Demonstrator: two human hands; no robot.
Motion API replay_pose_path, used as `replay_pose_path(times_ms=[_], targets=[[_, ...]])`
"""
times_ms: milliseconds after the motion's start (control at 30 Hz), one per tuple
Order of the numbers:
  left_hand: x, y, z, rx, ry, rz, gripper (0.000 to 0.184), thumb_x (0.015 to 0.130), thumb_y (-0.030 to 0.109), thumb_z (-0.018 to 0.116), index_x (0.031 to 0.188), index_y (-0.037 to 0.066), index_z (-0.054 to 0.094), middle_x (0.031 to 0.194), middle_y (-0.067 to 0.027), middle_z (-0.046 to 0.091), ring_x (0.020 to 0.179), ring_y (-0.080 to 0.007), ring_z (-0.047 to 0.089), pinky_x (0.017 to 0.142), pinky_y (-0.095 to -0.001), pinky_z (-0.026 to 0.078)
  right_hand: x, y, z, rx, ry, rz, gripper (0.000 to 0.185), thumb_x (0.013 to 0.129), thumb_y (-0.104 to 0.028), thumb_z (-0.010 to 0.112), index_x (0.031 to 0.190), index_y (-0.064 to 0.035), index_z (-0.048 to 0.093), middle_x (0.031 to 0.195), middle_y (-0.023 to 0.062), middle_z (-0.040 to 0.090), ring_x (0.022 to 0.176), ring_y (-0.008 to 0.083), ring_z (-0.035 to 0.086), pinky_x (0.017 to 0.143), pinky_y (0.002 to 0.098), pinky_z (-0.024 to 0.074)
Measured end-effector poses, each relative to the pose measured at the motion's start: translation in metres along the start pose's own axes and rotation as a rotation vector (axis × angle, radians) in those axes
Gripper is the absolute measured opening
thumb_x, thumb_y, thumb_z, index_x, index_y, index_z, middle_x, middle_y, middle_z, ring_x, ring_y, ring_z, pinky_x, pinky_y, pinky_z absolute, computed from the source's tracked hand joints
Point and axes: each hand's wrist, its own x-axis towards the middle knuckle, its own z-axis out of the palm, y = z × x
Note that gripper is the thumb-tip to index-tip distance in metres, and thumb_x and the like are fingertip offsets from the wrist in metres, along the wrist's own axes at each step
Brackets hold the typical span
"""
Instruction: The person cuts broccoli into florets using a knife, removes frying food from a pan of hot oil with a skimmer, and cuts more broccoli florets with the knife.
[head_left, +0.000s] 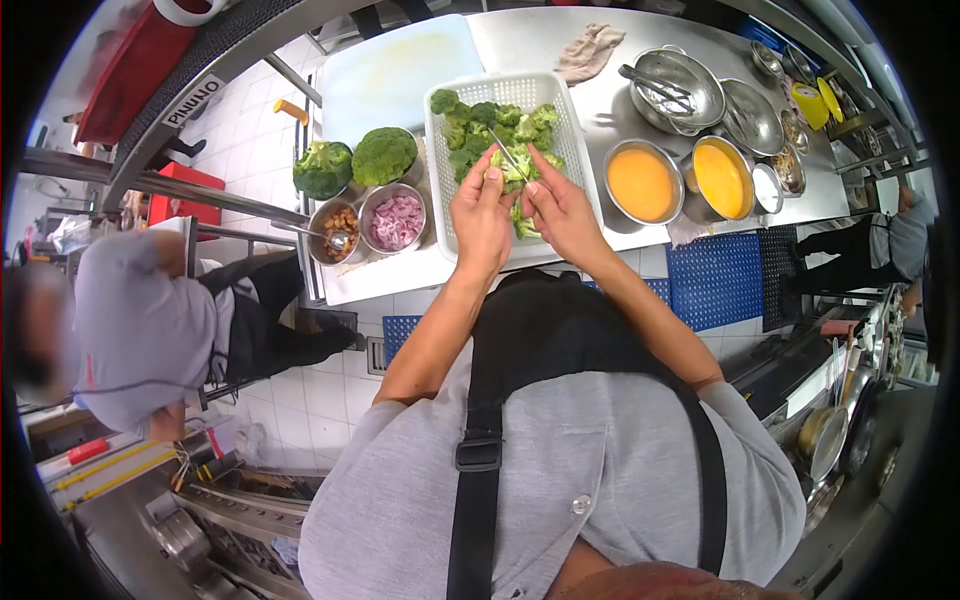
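Note:
Over a white perforated basket of cut broccoli, both hands are close together. A knife with a thin blade shows between them, its handle hidden by the fingers. My left hand is closed on a light green broccoli piece, at its left side. My right hand is closed at the right of the same piece, by the lower end of the blade. Two whole broccoli heads rest left of the basket, above bowls of chopped red onion and brown pieces.
A pale cutting board lies behind the basket. Right of it are a crumpled cloth, pots of orange liquid and yellow liquid, and metal strainers. A person stands at left, another at far right.

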Motion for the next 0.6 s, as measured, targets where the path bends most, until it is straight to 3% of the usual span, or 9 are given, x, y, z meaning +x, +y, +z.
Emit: replay_pose_path(times_ms=[100, 233, 300, 400, 600], targets=[[0.002, -0.001, -0.002, 0.014, -0.008, -0.009, 0.042, 0.109, 0.013, 0.050, 0.145, -0.007, 0.047, 0.130, -0.0150, 0.064, 0.112, -0.0220, 0.066, 0.097, -0.0378, 0.055, 0.003, 0.006, 0.001, -0.175, 0.056, -0.056, 0.054, 0.106, -0.017, 0.050, 0.157, -0.0037, 0.038, 0.074, 0.0017, 0.056, 0.064, 0.0100, 0.051, 0.060, 0.0282, 0.0455], [0.008, -0.005, -0.007, 0.054, -0.005, -0.041, 0.041, 0.108, 0.014, 0.052, 0.146, -0.003, 0.051, 0.111, -0.0042, 0.064, 0.103, -0.0130, 0.063, 0.097, -0.0366, 0.055, 0.004, -0.004, -0.002, -0.314, 0.054, -0.028, 0.050, 0.107, -0.019, 0.050, 0.154, -0.0019, 0.042, 0.070, 0.0029, 0.056, 0.064, 0.0113, 0.054, 0.061, 0.0295, 0.0459], [0.010, -0.006, -0.014, 0.065, 0.007, -0.072, 0.041, 0.108, 0.014, 0.053, 0.146, -0.003, 0.051, 0.104, -0.0011, 0.062, 0.099, -0.0113, 0.061, 0.096, -0.0368, 0.055, 0.011, 0.010, -0.008, -0.142, 0.003, 0.036, 0.049, 0.108, -0.021, 0.049, 0.153, -0.0032, 0.044, 0.069, 0.0016, 0.054, 0.060, 0.0103, 0.051, 0.057, 0.0283, 0.0438], [0.021, -0.015, -0.030, 0.074, -0.046, -0.125, 0.042, 0.108, 0.014, 0.051, 0.147, -0.003, 0.049, 0.132, -0.0111, 0.062, 0.116, -0.0189, 0.062, 0.100, -0.0393, 0.053, 0.018, 0.009, -0.019, 0.088, -0.087, 0.173, 0.047, 0.109, -0.024, 0.048, 0.153, -0.0067, 0.045, 0.070, -0.0008, 0.051, 0.054, 0.0077, 0.046, 0.048, 0.0254, 0.0385], [0.044, -0.018, -0.045, 0.119, -0.090, -0.215, 0.043, 0.108, 0.016, 0.053, 0.147, -0.002, 0.049, 0.128, -0.0079, 0.063, 0.115, -0.0171, 0.062, 0.100, -0.0378, 0.054, 0.033, 0.001, -0.035, 0.172, -0.146, 0.323, 0.047, 0.109, -0.028, 0.048, 0.153, -0.0125, 0.044, 0.075, -0.0022, 0.049, 0.050, 0.0041, 0.039, 0.040, 0.0209, 0.0311]])
